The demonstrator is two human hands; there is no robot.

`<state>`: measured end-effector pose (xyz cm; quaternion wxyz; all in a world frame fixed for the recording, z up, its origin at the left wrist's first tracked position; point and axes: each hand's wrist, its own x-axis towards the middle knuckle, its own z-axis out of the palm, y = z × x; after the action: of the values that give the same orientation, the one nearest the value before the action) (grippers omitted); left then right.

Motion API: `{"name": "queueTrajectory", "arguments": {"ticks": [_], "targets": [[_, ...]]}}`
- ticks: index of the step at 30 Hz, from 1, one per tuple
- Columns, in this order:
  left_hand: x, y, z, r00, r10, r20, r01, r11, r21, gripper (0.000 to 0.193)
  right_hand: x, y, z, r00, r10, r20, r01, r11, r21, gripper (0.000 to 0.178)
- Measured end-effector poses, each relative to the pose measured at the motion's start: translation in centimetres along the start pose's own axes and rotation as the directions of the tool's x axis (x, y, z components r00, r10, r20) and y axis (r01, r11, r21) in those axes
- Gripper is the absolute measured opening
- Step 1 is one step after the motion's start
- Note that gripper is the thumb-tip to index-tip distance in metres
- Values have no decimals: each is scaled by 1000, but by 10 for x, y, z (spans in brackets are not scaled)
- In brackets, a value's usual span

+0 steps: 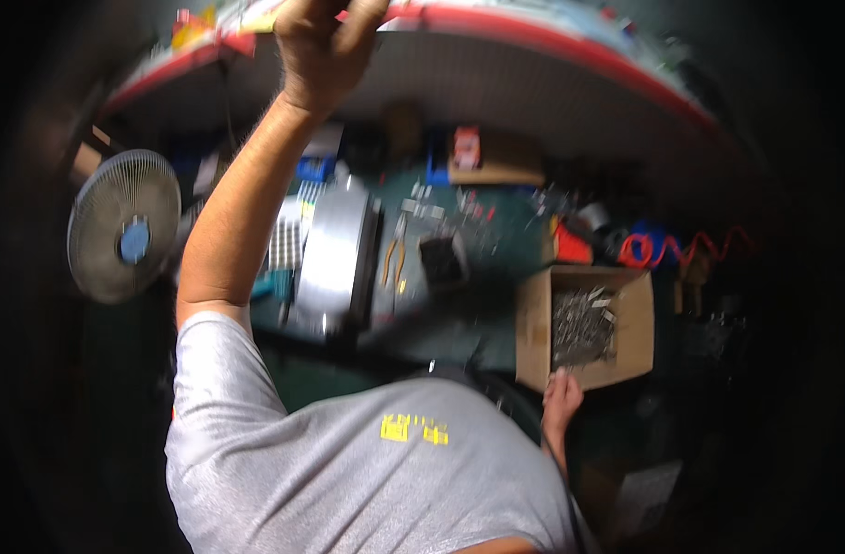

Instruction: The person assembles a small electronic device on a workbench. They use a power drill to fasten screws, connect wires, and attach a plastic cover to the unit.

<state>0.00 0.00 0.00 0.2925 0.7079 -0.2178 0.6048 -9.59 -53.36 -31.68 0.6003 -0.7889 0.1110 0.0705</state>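
My left hand [325, 55] is raised at the top of the view, against the red-edged shelf [533, 35]. Its fingertips are cut off by the frame and blurred, so what they hold, if anything, does not show. Low on the right, my right hand [562, 399] has its fingers closed at the near edge of an open cardboard box [633, 325]. Inside that box lies a heap of small dark and silvery metal pieces [581, 328].
A shiny metal housing [333, 249] stands on the green workbench [478, 319]. Beside it lie pliers [393, 263] and a dark square tray [443, 260]. A fan [127, 226] stands left; a red coiled hose [700, 246] and cardboard carton [510, 162] are farther back.
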Motion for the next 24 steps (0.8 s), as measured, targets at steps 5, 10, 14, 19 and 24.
{"name": "queueTrajectory", "arguments": {"ticks": [5, 10, 14, 19, 24], "targets": [[-167, 73, -65, 892, -294, 343, 203, 939, 277, 3, -9, 30, 1, 992, -50, 115, 62, 993, -102, 44], [-331, 174, -125, 614, -782, -111, 734, 512, 446, 15, -8, 36, 11, 966, -51, 255, 77, 993, -91, 43], [-440, 292, -150, 206, -972, -111, 854, 124, 505, 27, 7, 17, 29, 901, -121, 416, 164, 984, -70, 45], [-588, 466, -211, -512, -859, 10, 526, -304, 794, 36, 31, 30, 46, 839, -194, 509, 226, 974, 0, 49], [-593, 545, -228, -664, -746, -45, 363, -375, 853, 34, 17, 43, 43, 817, -157, 554, 191, 982, -3, 49]]}}
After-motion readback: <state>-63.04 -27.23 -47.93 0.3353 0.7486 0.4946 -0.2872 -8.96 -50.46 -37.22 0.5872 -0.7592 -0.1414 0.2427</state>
